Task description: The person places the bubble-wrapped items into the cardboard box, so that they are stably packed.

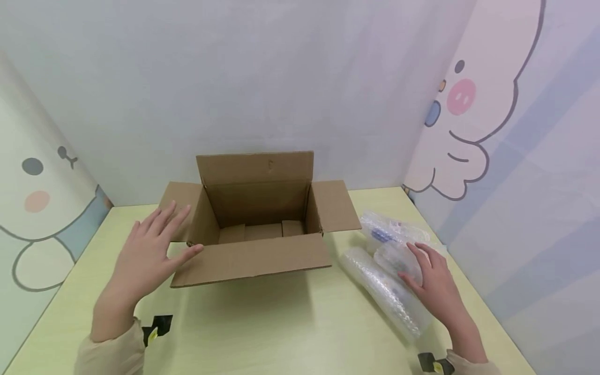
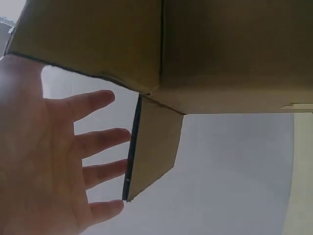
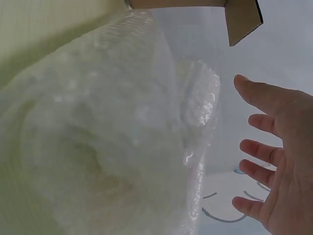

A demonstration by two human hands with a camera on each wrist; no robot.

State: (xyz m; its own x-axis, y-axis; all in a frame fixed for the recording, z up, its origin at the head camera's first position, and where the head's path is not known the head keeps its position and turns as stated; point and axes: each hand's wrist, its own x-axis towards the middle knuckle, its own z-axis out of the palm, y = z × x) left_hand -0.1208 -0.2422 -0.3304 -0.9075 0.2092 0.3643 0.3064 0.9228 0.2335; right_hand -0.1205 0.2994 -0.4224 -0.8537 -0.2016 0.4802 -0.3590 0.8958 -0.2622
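An opened cardboard box (image 1: 253, 258) stands on the table with its flaps folded outward; the part of its floor in sight is bare cardboard. My left hand (image 1: 146, 255) is spread beside the box's left flap (image 2: 154, 142), fingers straight; whether it touches the cardboard I cannot tell. To the right of the box lie several bubble-wrapped bundles, one of them a long roll (image 1: 384, 291). Over this pile my right hand (image 1: 433, 281) hovers, fingers loosely bent and holding nothing. In the right wrist view a bundle of bubble wrap (image 3: 112, 122) fills the left side, apart from the fingers.
The pale yellow table (image 1: 262, 333) reaches back to a light curtain-like backdrop (image 1: 281, 78). Cartoon animal figures (image 1: 461, 99) decorate the side panels. Another bubble-wrapped bundle (image 1: 375, 229) with a blue patch lies behind the roll, near the box's right flap (image 1: 335, 205).
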